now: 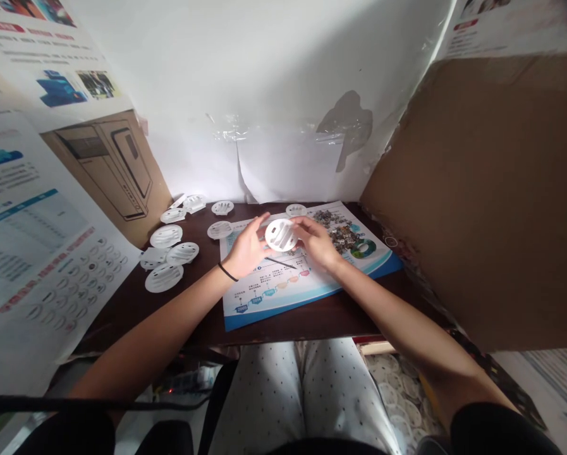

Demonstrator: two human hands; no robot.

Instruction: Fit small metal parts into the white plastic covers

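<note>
Both hands hold a round white plastic disc with slots and raised ridges, above a printed sheet. My right hand grips its right edge between thumb and fingers. At the disc's left edge is my left hand, index finger raised and the other fingertips partly hidden by the disc. Beneath them a thin dark stick-like tool lies on the sheet. To the right, a pile of small metal parts sits beside a green ring-shaped roll.
Several similar white discs lie on the dark table at left, with another disc at the back. Cardboard panels and a white back wall enclose the table. Below right, a container holds many pale discs.
</note>
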